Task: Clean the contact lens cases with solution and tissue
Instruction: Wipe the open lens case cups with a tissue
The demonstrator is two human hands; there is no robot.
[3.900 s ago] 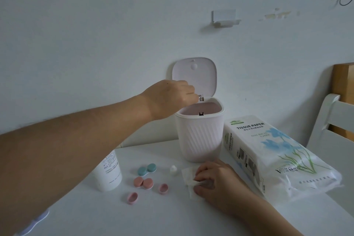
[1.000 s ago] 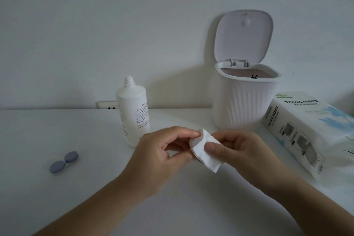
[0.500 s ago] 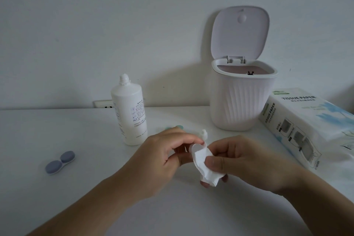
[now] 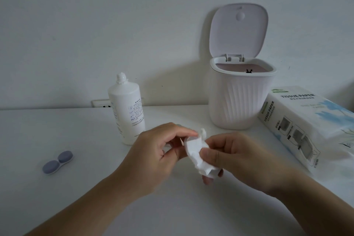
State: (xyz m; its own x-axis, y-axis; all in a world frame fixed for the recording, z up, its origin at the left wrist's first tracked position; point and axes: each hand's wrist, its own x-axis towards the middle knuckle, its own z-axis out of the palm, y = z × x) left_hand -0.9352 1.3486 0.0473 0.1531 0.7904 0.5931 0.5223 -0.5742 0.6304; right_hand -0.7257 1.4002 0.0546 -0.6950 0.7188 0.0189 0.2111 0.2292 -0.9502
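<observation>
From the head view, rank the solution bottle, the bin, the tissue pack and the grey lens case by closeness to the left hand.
1. solution bottle: just behind the left hand, slightly left.
2. bin: behind, to the right.
3. grey lens case: far left on the table; close to the bin's rank, hard to call.
4. tissue pack: far right.

Both hands [image 4: 153, 151] raised, fingers [image 4: 212, 154] pinched

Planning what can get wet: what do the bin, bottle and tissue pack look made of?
Bin: likely matte moulded plastic, judging by its ribbed wall and hinged lid. Bottle: opaque white plastic with a slight sheen and printed text. Tissue pack: thin glossy plastic film, wrinkled and printed; the paper inside would soak.
</observation>
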